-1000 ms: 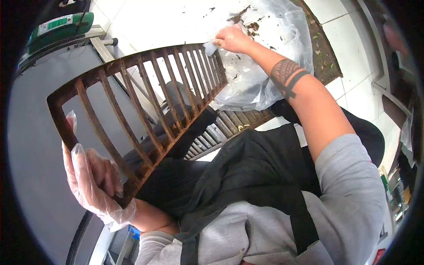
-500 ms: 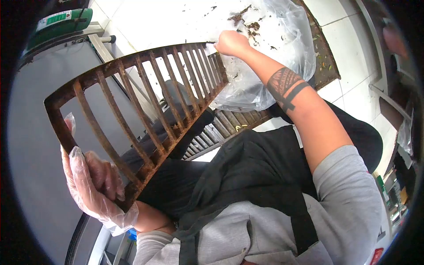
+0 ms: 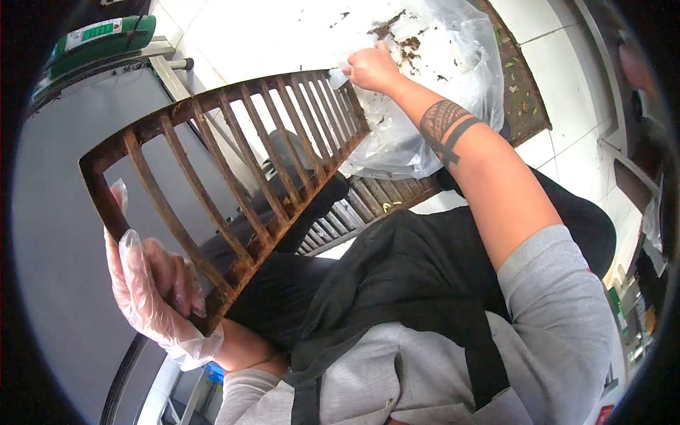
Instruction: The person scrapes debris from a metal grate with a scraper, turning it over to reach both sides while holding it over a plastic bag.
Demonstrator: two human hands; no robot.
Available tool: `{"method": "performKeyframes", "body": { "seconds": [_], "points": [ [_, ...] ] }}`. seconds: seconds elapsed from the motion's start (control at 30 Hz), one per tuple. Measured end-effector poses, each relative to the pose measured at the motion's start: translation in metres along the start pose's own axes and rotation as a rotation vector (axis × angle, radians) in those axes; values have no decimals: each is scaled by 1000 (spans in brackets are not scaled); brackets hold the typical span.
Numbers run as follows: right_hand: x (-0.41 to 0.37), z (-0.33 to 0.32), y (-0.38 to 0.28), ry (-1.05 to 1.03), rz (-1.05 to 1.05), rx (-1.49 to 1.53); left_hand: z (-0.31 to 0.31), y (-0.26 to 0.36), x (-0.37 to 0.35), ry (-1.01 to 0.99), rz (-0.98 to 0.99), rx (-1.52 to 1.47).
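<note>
A rusty metal grate [image 3: 185, 112] with many slats is held up at a slant across the left and middle of the view. My left hand [image 3: 159, 283], in a clear plastic glove, is wrapped round its near end. At the far end, my bare right hand [image 3: 373, 69] is closed in a fist. A small pale flat piece [image 3: 338, 78] shows under its fingers, against the grate's end slats; its kind is hard to make out. Beyond that hand a clear plastic bag [image 3: 460, 92] lies spread out, with dark brown flakes [image 3: 409, 51] on it.
Slatted metal floor grating [image 3: 382, 195] lies below, between my legs in dark trousers. A grey cabinet panel [image 3: 92, 191] stands at left, with a green container [image 3: 106, 35] above it. White floor tiles [image 3: 567, 85] and a debris-strewn brown strip [image 3: 520, 78] are at right.
The near end of the grate and my left hand have shifted slightly right. My right forearm has turned a little, and the pale piece under my right fingers shows more.
</note>
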State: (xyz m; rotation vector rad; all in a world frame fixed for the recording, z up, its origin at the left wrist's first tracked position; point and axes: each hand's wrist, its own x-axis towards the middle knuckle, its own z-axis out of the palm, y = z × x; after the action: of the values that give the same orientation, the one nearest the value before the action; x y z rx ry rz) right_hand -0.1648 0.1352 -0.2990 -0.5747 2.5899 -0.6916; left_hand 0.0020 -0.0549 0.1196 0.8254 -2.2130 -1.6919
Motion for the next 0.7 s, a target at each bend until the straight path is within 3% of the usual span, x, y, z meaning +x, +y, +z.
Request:
{"method": "performKeyframes", "body": {
  "seconds": [0.7],
  "points": [
    [4,-6,6,152,-224,-124,9,0,-1,-3,-2,-35]
  ]
}}
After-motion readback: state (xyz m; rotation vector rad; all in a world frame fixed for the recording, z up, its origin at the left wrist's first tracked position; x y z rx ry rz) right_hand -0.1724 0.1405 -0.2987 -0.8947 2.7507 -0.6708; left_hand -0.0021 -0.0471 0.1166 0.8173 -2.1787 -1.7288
